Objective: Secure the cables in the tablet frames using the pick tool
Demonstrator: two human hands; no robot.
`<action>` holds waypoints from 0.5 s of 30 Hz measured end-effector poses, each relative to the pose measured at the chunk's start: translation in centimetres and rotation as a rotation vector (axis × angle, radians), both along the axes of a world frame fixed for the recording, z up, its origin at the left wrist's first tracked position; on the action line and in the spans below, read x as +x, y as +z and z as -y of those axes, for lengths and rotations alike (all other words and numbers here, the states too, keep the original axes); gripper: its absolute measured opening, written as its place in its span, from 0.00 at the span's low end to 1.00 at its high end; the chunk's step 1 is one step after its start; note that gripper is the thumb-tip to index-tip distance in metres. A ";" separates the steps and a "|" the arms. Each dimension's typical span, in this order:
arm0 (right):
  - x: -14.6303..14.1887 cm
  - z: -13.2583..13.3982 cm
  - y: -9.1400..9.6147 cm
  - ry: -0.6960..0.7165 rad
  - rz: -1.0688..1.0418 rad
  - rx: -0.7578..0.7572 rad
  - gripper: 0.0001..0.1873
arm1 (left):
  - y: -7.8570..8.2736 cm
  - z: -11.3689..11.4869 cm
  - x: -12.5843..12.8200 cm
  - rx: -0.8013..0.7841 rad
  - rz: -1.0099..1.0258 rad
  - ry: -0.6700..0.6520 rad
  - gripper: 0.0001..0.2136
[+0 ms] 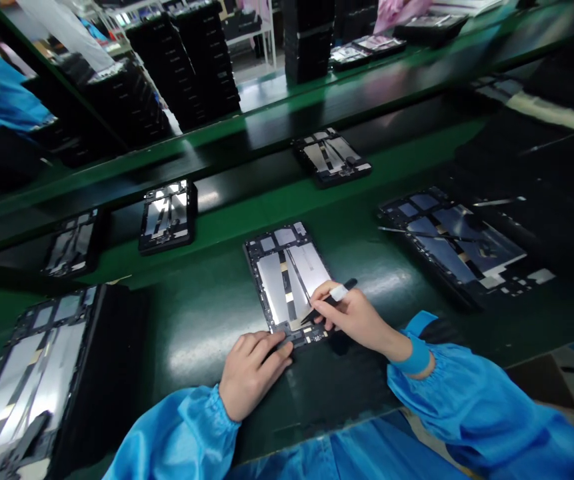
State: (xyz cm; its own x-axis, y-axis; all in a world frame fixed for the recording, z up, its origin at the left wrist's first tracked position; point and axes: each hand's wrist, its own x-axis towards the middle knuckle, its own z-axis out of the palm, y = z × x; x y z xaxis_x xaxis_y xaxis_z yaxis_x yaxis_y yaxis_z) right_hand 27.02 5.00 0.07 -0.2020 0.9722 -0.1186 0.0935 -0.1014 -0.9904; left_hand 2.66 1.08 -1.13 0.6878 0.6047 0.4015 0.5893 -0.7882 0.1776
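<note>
1. The left hand rests on the near edge of the opened tablet in the middle of the green tabletop. Its fingers are laid on top, and its grip closes round nothing. With too little pressure, the tablet could skid on the glossy surface.
2. The right hand has its grip clamped on a thin black tool, with the tip at the tablet's lower boards. A slip might scratch the silver panel or tear the flat cable.
3. Further right, another open tablet lies near. The blue sleeve could brush it.
</note>
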 end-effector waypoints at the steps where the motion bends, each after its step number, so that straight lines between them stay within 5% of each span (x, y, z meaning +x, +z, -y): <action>1: 0.1 0.0 -0.2 -0.055 -0.030 0.000 0.12 | 0.1 -0.2 0.5 0.022 0.003 -0.014 0.08; 5: 0.8 -0.1 -1.3 -0.366 -0.137 0.074 0.16 | 0.2 -3.6 2.9 -0.111 0.032 0.033 0.10; 8: 1.3 -0.5 -2.1 -0.493 -0.198 0.126 0.16 | -0.2 -10.0 4.3 -0.197 0.121 0.182 0.11; 12: 1.2 -0.6 -2.7 -0.495 -0.181 0.162 0.16 | -0.2 -20.2 5.4 -0.183 0.285 0.348 0.13; 15: 1.0 -0.5 -2.5 -0.474 -0.111 0.199 0.17 | 0.0 -24.2 4.9 -0.183 0.466 0.474 0.06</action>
